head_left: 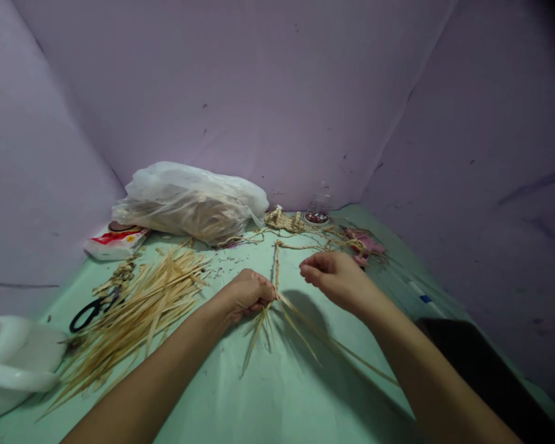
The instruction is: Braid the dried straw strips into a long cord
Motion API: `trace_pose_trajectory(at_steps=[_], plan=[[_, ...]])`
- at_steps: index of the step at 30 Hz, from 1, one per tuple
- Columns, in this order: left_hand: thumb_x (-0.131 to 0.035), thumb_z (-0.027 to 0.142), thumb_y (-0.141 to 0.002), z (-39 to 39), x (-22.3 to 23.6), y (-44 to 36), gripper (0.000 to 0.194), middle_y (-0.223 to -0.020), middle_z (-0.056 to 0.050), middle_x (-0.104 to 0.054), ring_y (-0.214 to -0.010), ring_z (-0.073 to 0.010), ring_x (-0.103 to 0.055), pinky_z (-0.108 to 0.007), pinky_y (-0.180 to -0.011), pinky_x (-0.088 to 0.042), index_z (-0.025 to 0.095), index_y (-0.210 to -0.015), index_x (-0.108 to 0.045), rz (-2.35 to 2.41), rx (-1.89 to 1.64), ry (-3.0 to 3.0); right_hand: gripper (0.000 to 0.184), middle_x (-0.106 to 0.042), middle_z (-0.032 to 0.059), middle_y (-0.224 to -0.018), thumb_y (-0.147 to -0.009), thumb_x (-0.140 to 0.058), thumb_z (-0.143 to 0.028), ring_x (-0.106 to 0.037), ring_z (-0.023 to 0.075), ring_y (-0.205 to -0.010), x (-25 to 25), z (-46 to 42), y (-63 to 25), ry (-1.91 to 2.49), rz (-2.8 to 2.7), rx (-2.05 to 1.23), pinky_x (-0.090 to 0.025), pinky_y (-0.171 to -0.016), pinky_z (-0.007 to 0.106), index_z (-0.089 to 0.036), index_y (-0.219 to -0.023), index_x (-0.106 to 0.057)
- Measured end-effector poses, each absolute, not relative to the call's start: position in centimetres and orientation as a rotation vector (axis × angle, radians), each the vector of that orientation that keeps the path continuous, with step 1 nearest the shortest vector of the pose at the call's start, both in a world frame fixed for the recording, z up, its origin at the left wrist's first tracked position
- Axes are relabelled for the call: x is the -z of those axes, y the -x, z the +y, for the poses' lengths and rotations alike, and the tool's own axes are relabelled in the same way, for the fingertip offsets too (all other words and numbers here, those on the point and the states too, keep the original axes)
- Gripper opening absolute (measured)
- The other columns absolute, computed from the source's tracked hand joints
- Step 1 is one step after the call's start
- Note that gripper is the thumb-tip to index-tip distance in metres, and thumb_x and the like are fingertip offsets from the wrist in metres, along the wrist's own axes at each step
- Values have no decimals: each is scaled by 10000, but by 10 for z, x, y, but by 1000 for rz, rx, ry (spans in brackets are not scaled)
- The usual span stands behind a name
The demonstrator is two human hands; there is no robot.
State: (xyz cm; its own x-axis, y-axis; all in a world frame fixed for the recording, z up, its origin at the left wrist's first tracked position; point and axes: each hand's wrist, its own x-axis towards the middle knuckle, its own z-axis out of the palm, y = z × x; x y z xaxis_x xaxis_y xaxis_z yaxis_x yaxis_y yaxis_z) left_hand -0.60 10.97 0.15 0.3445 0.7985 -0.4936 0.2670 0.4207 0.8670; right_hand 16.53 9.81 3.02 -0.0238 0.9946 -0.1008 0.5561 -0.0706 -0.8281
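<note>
Straw cord [277,266] runs away from me over the pale green table [222,394], its near end at my left fingertips. On my far left stands a white jug [9,376], then scissors [98,305] with a black handle, partly under a heap of loose straw strips [160,302]; behind the heap lies a filled plastic bag [189,197]. My left hand [252,293] comes next, closed in a narrow pinch on the cord, which lies just to the right of my knuckles. Unworked strands [300,336] fan out below the pinch, towards me and to the right. My right hand [335,277] hangs to the right of the cord, apart from it, fingers curled and thumb near the forefinger; I cannot tell whether they grip anything. Farther right, beyond my forearm, lies a dark flat object [476,364].
</note>
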Motion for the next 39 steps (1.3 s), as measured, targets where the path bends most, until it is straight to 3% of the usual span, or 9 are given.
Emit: trace_pose_trajectory(at_steps=[5, 9, 15, 20, 26, 31, 39], plan=[[-517, 163, -481, 109, 0, 4, 53, -339, 65, -358, -290, -22, -235, -182, -331, -96, 130, -517, -496, 1202, -482, -1160, 124, -524, 6, -544, -611, -545, -229, -440, 87, -487, -11, 94, -143, 1507, -1545, -1604, -333, -479, 209, -123, -667, -575], [-512, 174, -485, 108, -3, 2, 56, -356, 43, -403, -293, -23, -245, -186, -335, -105, 123, -492, -492, 1187, -497, -1185, 125, -527, -6, -567, -511, -530, -108, -462, 88, -511, -8, 88, -135, 1388, -1422, -1791, -370, -513, 213, -140, -631, -519], [-503, 155, -481, 109, -2, 1, 58, -449, -6, -512, -344, -31, -303, -187, -367, -155, 106, -502, -527, 1222, -486, -1229, 112, -429, -37, -450, -506, -421, -59, -352, 54, -426, -4, 92, -134, 1442, -1470, -1681, -263, -423, 187, -140, -519, -496], [-468, 135, -477, 109, -1, 2, 65, -385, 27, -425, -354, -40, -263, -199, -384, -148, 116, -485, -529, 1235, -497, -1307, 101, -438, -33, -440, -614, -481, -158, -293, 47, -395, -1, 93, -132, 1562, -1476, -1562, -184, -388, 198, -133, -527, -524], [-464, 138, -483, 111, 2, 4, 68, -362, 49, -353, -361, -46, -242, -201, -390, -167, 125, -485, -531, 1330, -475, -1404, 130, -478, -25, -419, -638, -507, -179, -282, 39, -367, 11, 98, -132, 1606, -1473, -1446, -166, -379, 199, -129, -523, -544], [-499, 165, -514, 116, 0, 12, 88, -374, 25, -404, -391, -80, -356, -205, -426, -251, 123, -480, -569, 1483, -340, -1617, 98, -466, -41, -406, -615, -508, -148, -250, 30, -324, 11, 97, -125, 1598, -1335, -1508, -142, -363, 203, -136, -519, -525], [-568, 178, -548, 76, -25, -6, 49, -510, -43, -476, -636, -187, -499, -245, -571, -297, 170, -500, -567, 1780, -392, -1909, 31, -487, -31, -423, -553, -538, -145, -300, 31, -348, 13, 92, -116, 1409, -1024, -1571, -179, -374, 189, -125, -529, -536]])
